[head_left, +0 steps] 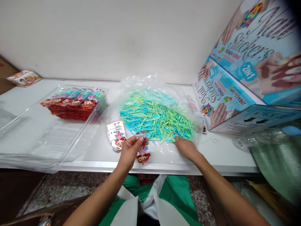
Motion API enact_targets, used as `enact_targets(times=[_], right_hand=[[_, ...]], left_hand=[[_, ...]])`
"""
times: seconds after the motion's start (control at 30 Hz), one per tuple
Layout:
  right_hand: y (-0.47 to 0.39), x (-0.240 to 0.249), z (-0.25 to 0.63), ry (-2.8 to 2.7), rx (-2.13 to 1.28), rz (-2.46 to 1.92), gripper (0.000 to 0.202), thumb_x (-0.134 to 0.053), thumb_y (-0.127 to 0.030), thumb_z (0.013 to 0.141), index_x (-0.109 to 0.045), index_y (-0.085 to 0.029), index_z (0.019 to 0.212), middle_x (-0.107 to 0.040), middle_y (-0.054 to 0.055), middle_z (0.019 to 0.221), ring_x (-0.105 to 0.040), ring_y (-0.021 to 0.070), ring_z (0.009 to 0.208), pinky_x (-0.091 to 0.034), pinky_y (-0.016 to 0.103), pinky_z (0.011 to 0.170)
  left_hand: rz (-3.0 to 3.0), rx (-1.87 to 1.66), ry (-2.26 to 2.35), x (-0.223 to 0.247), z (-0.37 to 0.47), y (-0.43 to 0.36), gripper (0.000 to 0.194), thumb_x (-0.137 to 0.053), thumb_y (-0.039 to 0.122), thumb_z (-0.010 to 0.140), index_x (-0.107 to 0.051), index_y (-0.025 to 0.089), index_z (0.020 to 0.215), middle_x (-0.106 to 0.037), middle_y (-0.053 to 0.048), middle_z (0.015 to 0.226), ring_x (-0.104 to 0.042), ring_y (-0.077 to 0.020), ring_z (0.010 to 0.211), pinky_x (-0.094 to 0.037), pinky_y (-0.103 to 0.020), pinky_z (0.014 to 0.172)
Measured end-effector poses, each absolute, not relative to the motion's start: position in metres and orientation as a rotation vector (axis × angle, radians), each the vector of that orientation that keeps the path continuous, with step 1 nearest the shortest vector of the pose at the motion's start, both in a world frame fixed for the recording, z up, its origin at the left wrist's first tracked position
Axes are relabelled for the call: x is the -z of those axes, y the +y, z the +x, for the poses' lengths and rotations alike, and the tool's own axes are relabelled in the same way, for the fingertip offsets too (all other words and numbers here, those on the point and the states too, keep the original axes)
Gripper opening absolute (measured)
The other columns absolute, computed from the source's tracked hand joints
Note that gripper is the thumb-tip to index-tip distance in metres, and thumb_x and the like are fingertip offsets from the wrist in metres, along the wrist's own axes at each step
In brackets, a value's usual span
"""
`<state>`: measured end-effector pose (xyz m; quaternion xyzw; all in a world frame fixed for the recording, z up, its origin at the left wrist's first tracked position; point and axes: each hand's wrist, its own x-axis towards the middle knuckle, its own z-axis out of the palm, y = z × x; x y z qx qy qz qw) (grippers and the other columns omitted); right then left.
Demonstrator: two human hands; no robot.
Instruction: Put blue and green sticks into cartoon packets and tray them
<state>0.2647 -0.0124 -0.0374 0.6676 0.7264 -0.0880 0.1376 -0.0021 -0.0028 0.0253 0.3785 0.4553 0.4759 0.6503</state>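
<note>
My left hand pinches the top of a small printed plastic packet, which hangs over the table with a red-haired cartoon figure on it. At the front right edge of a heap of thin green and blue sticks, my right hand has its fingers closed on a few of the sticks. The heap lies on an opened clear plastic bag. A stack of flat printed packets rests just left of my left hand.
On the left stands a clear plastic tray with rows of filled packets. Large nail-sticker cartons rise on the right. A small printed box sits at the back left. Clear plastic lies at the right edge.
</note>
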Motion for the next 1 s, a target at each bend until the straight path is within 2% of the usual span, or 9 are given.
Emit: enact_targets(times=[0.23, 0.3, 0.43, 0.5, 0.6, 0.73, 1.0], right_hand=[[-0.009, 0.026, 0.259, 2.25, 0.296, 2.111, 0.019, -0.032, -0.03, 0.09, -0.044, -0.015, 0.092, -0.057, 0.013, 0.091, -0.057, 0.0238, 0.08, -0.037, 0.031, 0.066], [-0.009, 0.028, 0.251, 2.355, 0.552, 2.244, 0.019, -0.03, -0.031, 0.091, -0.041, -0.016, 0.091, -0.057, 0.011, 0.087, -0.057, 0.022, 0.079, -0.039, 0.031, 0.067], [-0.009, 0.039, 0.227, 2.529, 1.398, 2.444, 0.024, -0.024, -0.036, 0.093, -0.037, -0.017, 0.1, -0.056, 0.004, 0.083, -0.057, 0.0149, 0.072, -0.044, 0.028, 0.071], [-0.01, 0.046, 0.214, 2.541, 1.595, 2.519, 0.029, -0.027, -0.038, 0.092, -0.038, -0.017, 0.11, -0.055, 0.003, 0.08, -0.055, 0.0142, 0.073, -0.044, 0.029, 0.075], [-0.016, 0.054, 0.2, 2.536, 1.708, 2.578, 0.034, -0.032, -0.04, 0.09, -0.041, -0.018, 0.115, -0.055, 0.003, 0.081, -0.054, 0.0153, 0.078, -0.043, 0.031, 0.079], [-0.025, 0.062, 0.191, 2.547, 1.803, 2.499, 0.027, -0.034, -0.04, 0.089, -0.045, -0.02, 0.103, -0.057, 0.005, 0.09, -0.055, 0.0166, 0.087, -0.042, 0.032, 0.082], [-0.032, 0.06, 0.185, 2.577, 1.611, 2.441, 0.023, -0.029, -0.038, 0.091, -0.043, -0.02, 0.093, -0.057, 0.005, 0.086, -0.055, 0.0175, 0.083, -0.042, 0.034, 0.079]], left_hand=[[0.837, -1.068, 1.068, -0.022, -0.01, -0.003, 0.027, -0.067, 0.036, 0.069, -0.066, 0.011, 0.081, -0.07, -0.009, 0.083, -0.065, -0.0155, 0.069, -0.05, -0.028, 0.071], [0.816, -1.068, 1.064, -0.019, -0.011, -0.002, 0.028, -0.068, 0.036, 0.068, -0.066, 0.011, 0.081, -0.07, -0.009, 0.084, -0.065, -0.0158, 0.069, -0.05, -0.028, 0.069], [0.804, -1.075, 1.051, -0.016, -0.009, -0.001, 0.027, -0.068, 0.035, 0.069, -0.066, 0.011, 0.081, -0.07, -0.009, 0.084, -0.065, -0.0167, 0.071, -0.05, -0.028, 0.069], [0.812, -1.075, 1.052, -0.016, -0.008, -0.001, 0.026, -0.067, 0.034, 0.07, -0.065, 0.01, 0.082, -0.069, -0.009, 0.084, -0.065, -0.0164, 0.071, -0.05, -0.028, 0.069], [0.838, -1.071, 1.067, -0.016, -0.01, -0.002, 0.026, -0.066, 0.033, 0.071, -0.065, 0.01, 0.082, -0.069, -0.009, 0.084, -0.064, -0.0157, 0.069, -0.05, -0.027, 0.068], [0.857, -1.071, 1.077, -0.015, -0.011, -0.003, 0.025, -0.066, 0.033, 0.071, -0.065, 0.011, 0.082, -0.07, -0.009, 0.086, -0.064, -0.0162, 0.071, -0.05, -0.028, 0.071], [0.846, -1.066, 1.038, -0.015, -0.006, -0.005, 0.022, -0.067, 0.031, 0.07, -0.064, 0.011, 0.077, -0.07, -0.009, 0.084, -0.065, -0.0176, 0.075, -0.049, -0.031, 0.076]])
